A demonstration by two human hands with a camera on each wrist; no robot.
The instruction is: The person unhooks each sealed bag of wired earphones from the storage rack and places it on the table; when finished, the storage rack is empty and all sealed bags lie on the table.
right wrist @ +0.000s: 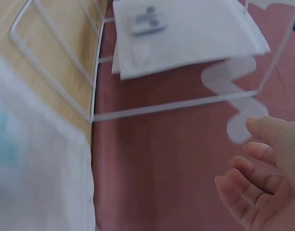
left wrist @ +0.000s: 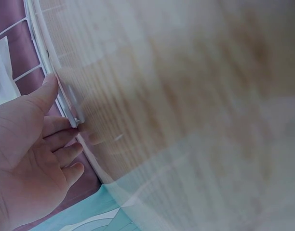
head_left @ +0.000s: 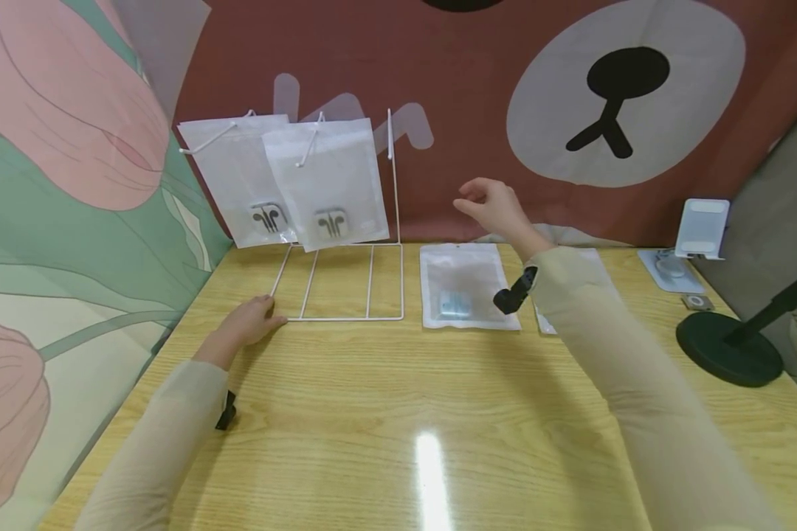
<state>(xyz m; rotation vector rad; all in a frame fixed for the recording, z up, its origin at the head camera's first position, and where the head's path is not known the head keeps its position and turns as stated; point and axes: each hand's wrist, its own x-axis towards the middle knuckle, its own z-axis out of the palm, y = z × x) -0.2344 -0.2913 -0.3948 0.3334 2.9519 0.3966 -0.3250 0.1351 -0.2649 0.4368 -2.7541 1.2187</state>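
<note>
At its front left corner, my left hand [head_left: 242, 328] grips the white wire rack [head_left: 345, 318]; in the left wrist view the thumb and fingers lie on either side of the wire. Two white pouches hang from the rack's hooks, a left pouch [head_left: 229, 169] and a right pouch [head_left: 328, 169], each with boxed earphones showing at the bottom. My right hand [head_left: 498, 206] is raised with nothing in it, fingers loosely bent, to the right of the rack's bare right hook [head_left: 390, 133]. Below it on the table lies a white zip pouch [head_left: 461, 273] with a pale blue item inside.
Another white pouch [head_left: 594, 265] lies partly hidden behind the right sleeve. A folding phone stand [head_left: 700, 228] and a small square item [head_left: 697, 302] sit at the back right, beside a black round stand base [head_left: 717, 350]. A printed cloth [head_left: 458, 177] hangs behind the wooden table [head_left: 345, 413].
</note>
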